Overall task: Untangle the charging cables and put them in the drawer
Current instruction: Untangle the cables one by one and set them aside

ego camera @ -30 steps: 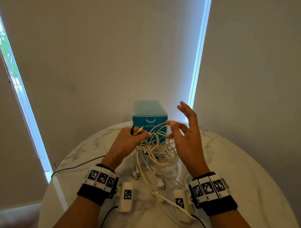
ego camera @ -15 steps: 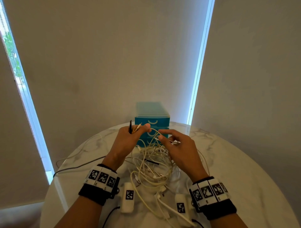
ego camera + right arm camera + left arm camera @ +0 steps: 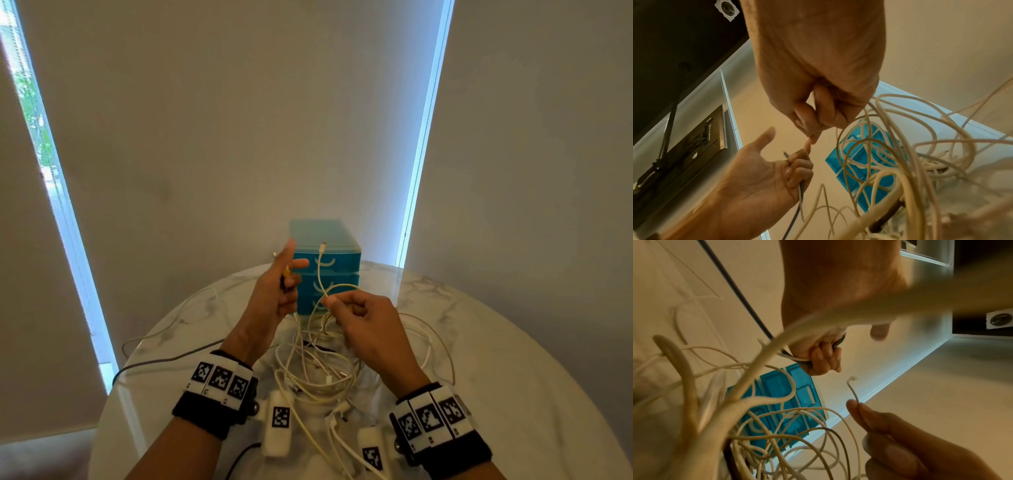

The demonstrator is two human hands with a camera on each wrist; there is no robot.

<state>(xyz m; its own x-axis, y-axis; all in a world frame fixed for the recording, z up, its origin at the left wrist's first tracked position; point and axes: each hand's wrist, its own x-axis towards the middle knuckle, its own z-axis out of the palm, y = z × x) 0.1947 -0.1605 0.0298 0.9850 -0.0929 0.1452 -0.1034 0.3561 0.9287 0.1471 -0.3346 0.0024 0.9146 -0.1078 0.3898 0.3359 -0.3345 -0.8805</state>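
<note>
Tangled cream charging cables (image 3: 318, 363) heaped before a closed teal drawer unit (image 3: 329, 267).

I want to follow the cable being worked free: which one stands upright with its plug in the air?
The cream cable pinched by the right hand; its plug end rises before the blue drawer unit, while the others droop into the tangle.

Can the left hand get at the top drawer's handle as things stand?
Probably not yet: the left hand is near the top drawer, but its curled fingers hold cable ends, and the cream cable pinched by the right hand rises across the drawer front.

Both hands (image 3: 274, 294) (image 3: 370, 329) raised, pinching.
</note>
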